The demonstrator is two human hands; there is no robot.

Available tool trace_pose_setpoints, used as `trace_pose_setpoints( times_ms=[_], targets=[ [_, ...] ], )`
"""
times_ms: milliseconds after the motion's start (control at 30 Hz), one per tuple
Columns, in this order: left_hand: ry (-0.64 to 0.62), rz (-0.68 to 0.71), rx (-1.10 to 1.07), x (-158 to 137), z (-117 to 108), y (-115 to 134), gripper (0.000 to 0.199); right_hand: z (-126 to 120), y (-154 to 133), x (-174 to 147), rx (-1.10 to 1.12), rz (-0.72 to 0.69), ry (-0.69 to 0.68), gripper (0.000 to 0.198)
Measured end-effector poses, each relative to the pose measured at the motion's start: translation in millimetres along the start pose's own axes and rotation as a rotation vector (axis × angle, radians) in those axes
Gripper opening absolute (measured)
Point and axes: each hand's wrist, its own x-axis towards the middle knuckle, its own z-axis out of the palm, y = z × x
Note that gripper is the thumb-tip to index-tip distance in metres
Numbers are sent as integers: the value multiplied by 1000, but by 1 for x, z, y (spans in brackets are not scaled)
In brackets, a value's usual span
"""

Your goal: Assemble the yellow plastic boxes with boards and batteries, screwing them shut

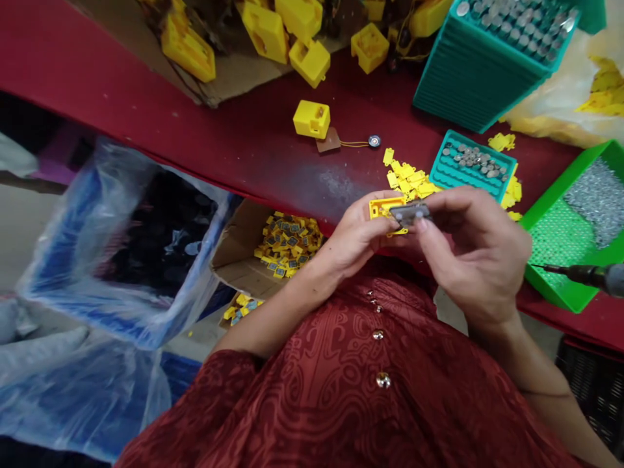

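Observation:
My left hand (348, 237) is closed on a small yellow plastic case (379, 207), its hollow side facing up. In my right hand (480, 250), thumb and fingers pinch a dark grey rectangular panel (408, 214). The panel's left end overlaps the yellow case; whether it sits inside the case cannot be told. Just beyond my hands lies a heap of small flat yellow plastic parts (409, 179). A small teal tray (436, 170) with silvery button-like discs (475, 159) stands beside that heap.
A yellow box-shaped housing (309, 119) lies near a wired disc (374, 141). Stacked teal trays (470, 81) stand behind. At right, a power screwdriver (575, 273) juts over a green bin (546, 286) of small metal pieces. A carton (234, 260) and plastic-lined blue crate (151, 325) stand left.

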Motion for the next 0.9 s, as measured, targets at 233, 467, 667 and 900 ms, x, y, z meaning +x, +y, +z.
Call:
trace_pose_setpoints(
  times_ms=[233,467,667,900],
  targets=[
    [-106,-93,-109,-11,-4,18,49,-6,3,-11,-195,-330,-92,21],
    [-8,-51,57,-16,13,16,37,-18,-9,-13,-324,-414,-272,21],
    [-37,-40,141,-17,15,16,29,-21,-11,-15,-331,-372,-289,23],
    [-54,-39,154,-13,13,15,33,-23,-8,-16,-323,-406,-250,19]
  ],
)
